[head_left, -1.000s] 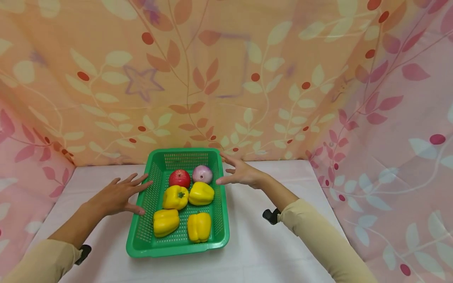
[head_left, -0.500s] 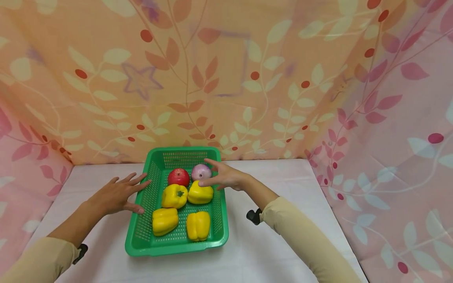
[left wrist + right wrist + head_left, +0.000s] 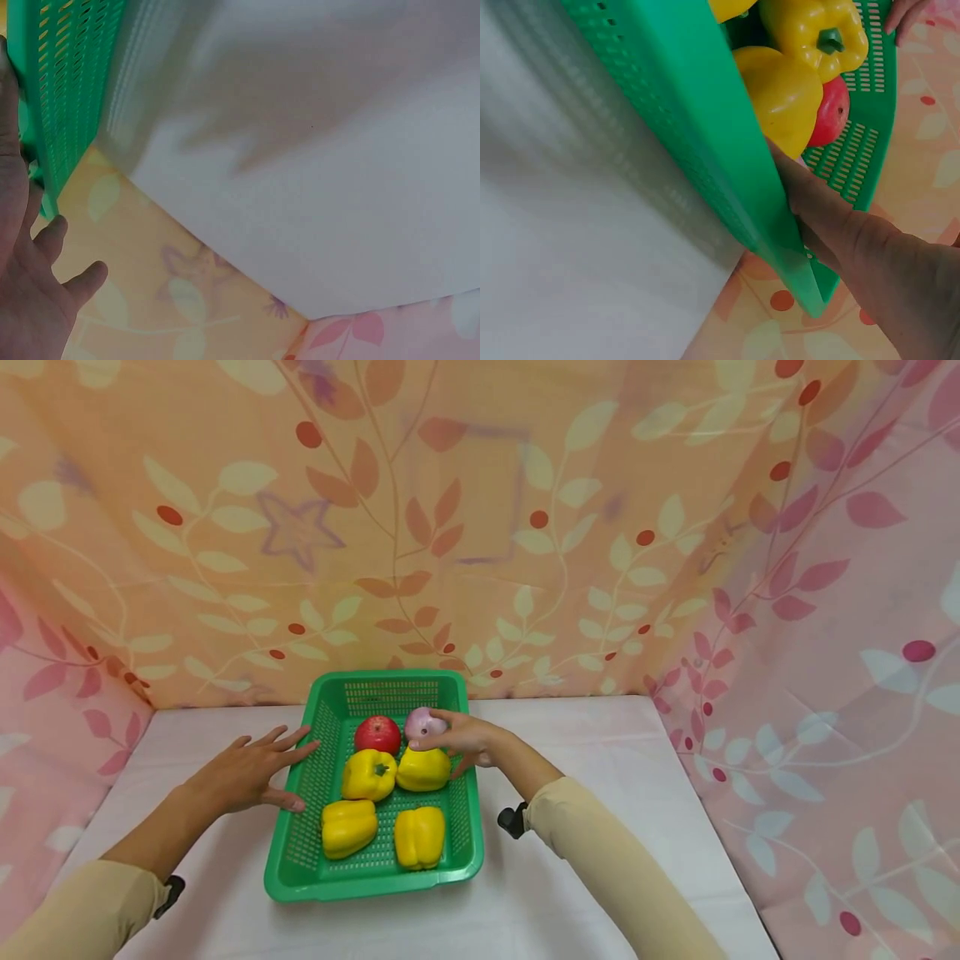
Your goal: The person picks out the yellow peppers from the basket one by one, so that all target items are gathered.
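Note:
A green perforated plastic basket (image 3: 468,827) holds several yellow bell peppers (image 3: 420,838), a red round fruit (image 3: 377,736) and a purple onion (image 3: 422,723). My right hand (image 3: 474,739) reaches over the basket's right rim, its thumb and fingers spread above the onion and the yellow pepper (image 3: 422,769) in front of it. In the right wrist view, that thumb comes close to a yellow pepper (image 3: 780,96), and the onion is mostly hidden. My left hand (image 3: 243,774) stays at the left rim with fingers spread, holding nothing.
White cloth covers the table (image 3: 570,877). A leaf-patterned curtain (image 3: 480,568) rises directly behind the basket, and pink patterned cloth (image 3: 847,735) closes off the right side. The basket's raised rim (image 3: 22,90) stands beside my left fingers.
My right hand has moved left from outside the basket's right rim to over the onion and the pepper beside it. The left hand has stayed in place.

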Tool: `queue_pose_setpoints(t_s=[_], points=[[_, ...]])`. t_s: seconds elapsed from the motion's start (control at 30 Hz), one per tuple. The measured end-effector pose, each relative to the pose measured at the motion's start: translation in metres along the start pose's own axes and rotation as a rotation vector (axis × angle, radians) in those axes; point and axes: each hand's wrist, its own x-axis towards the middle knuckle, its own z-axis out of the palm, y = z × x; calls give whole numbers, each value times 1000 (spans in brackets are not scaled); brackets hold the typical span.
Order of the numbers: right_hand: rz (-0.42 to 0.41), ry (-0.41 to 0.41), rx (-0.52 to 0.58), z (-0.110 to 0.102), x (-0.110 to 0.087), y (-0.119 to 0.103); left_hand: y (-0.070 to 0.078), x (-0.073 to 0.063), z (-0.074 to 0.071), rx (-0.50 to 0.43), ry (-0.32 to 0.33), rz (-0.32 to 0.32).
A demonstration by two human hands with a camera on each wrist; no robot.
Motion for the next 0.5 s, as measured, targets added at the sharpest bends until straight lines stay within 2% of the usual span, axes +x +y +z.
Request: queue_pose_setpoints(t_s=[0.23,0.5], points=[[48,43,111,3,7,-1,-1,0,2,-5,6,4],[58,37,135,7,17,5,-1,0,3,-13,18,-1]])
